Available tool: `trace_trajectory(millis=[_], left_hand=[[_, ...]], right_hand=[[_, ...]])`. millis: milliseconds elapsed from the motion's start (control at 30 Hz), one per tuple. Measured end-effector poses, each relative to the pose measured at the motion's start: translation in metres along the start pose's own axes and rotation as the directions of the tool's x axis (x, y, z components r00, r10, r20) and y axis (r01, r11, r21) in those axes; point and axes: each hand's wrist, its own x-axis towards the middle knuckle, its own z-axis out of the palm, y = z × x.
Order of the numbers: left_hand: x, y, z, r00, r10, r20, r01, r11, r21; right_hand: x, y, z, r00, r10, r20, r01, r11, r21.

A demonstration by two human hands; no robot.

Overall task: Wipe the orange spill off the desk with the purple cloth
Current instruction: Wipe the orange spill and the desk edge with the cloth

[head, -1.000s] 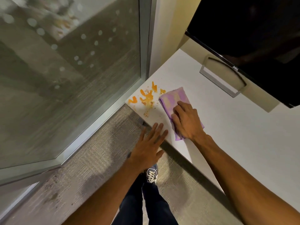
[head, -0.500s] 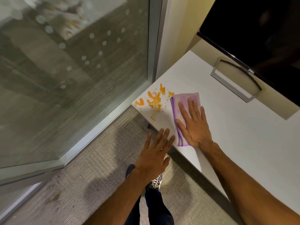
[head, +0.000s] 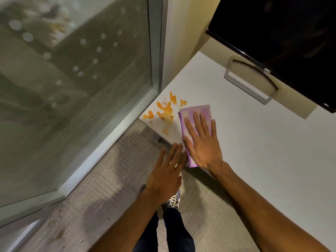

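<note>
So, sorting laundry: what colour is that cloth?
The cloth is purple with paler patches, seen in the head view.

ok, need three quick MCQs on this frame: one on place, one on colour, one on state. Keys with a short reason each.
1. Where does the spill lie relative to the cloth?
A. under it
B. beside it, toward the glass wall
C. toward the monitor

2. What colour is the cloth?
A. purple
B. green
C. grey

3. How is the right hand on the cloth?
A. pinching a corner
B. lifting it clear
C. pressed flat, fingers spread

Answers:
1 B, the orange blots sit uncovered near the desk corner by the glass.
2 A, lilac fabric shows around the fingers.
3 C, the palm lies on the cloth; the left hand hovers open off the desk edge.
</note>
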Motion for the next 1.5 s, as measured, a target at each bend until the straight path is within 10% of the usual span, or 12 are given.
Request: trace_trajectory(millis=[400, 767, 1500], left_hand=[[0.0, 0.001, 0.006, 0.999, -0.03, 0.031, 0.031, 0.999, -0.018], [-0.001, 0.006, 0.004, 0.998, -0.053, -0.014, 0.052, 0.994, -0.094], [0.007, 0.027, 0.026, 0.981, -0.165, -0.105, 0.148, 0.977, -0.151]], right_hand=[[0.062, 0.007, 0.003, 1.0, -0.002, -0.027, 0.004, 0.998, 0.066], [0.012, 0.021, 0.007, 0.907, 0.406, -0.117, -0.393, 0.912, 0.115], [0.139, -0.011, -0.002, 0.999, -0.029, -0.021, 0.031, 0.993, 0.116]])
